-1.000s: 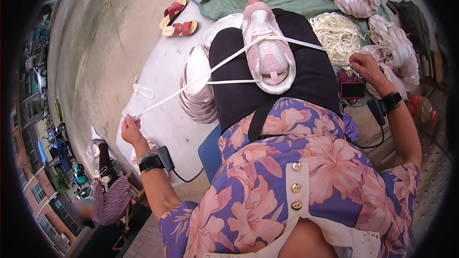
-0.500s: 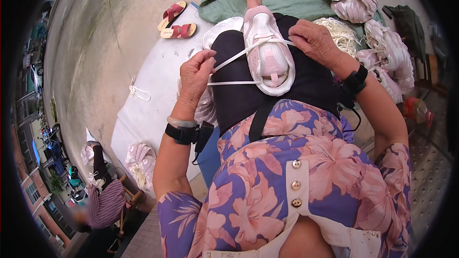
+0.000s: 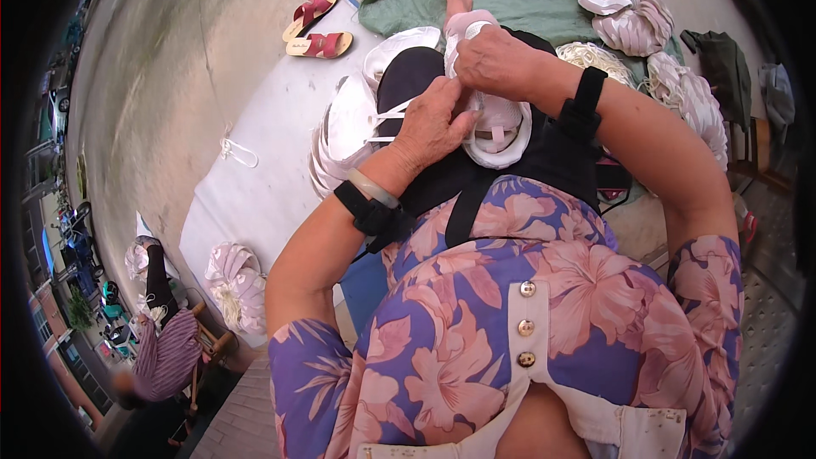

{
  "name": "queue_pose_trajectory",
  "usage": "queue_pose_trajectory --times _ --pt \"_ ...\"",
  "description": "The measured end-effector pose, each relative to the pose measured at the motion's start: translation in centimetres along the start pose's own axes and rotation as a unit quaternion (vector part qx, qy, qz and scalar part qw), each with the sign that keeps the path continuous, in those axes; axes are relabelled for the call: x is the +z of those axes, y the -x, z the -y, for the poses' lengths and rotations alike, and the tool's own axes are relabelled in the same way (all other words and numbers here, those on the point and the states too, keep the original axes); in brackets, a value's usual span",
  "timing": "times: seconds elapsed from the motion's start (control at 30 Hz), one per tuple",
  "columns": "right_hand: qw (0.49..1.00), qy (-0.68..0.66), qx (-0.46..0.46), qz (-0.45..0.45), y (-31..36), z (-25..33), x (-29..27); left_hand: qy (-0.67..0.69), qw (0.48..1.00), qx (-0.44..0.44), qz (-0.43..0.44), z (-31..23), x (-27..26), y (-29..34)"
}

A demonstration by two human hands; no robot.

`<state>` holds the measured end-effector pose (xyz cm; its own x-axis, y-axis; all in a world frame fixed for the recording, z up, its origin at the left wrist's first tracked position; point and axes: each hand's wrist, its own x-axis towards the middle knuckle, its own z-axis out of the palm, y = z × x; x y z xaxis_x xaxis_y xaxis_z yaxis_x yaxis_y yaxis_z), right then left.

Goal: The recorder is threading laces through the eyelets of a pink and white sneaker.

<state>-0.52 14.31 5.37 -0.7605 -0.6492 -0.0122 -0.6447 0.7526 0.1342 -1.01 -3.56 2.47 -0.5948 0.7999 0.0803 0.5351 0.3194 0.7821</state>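
Note:
A pink and white shoe upper [image 3: 495,138] lies along my lap, its heel opening toward me and its toe pointing away. Both hands meet over its middle and cover most of the lacing area. With fingers pinched, my left hand [image 3: 427,125] grips the white shoelace [image 3: 388,115], whose strands trail out on the left over my dark trouser leg. My right hand [image 3: 495,62] is bent over the upper just beyond the left one, its fingers closed at the lace; the fingertips are partly hidden.
Stacked white uppers [image 3: 350,119] stand left of my leg on a white sheet [image 3: 259,204]. Bundled uppers [image 3: 626,2] and a heap of laces [image 3: 592,58] lie to the right. Red sandals [image 3: 320,44] rest beyond the sheet. Another person [image 3: 170,355] sits far left.
My hands, wide apart with the lace stretched between them, have come together over the upper. My left hand moved right; my right hand moved left and now covers the upper's front.

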Motion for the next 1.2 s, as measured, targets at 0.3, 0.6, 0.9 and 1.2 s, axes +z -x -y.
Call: queue_pose_trajectory --times 0.3,0.6,0.9,1.2 --pt "0.999 0.003 -0.004 0.037 -0.6 -0.2 0.0 0.032 0.999 0.016 -0.011 0.2 0.8 -0.4" --pt "0.924 -0.200 0.312 -0.096 1.4 -0.3 3.3 0.030 0.999 -0.009 -0.018 0.1 1.0 -0.7" --pt "0.997 0.004 -0.021 0.068 -0.8 -1.4 0.0 0.020 0.999 -0.005 -0.030 0.1 1.7 -0.5" --pt "0.994 -0.066 0.080 -0.013 -0.4 -3.2 2.5 0.027 0.999 0.013 -0.038 0.1 2.0 -0.8"
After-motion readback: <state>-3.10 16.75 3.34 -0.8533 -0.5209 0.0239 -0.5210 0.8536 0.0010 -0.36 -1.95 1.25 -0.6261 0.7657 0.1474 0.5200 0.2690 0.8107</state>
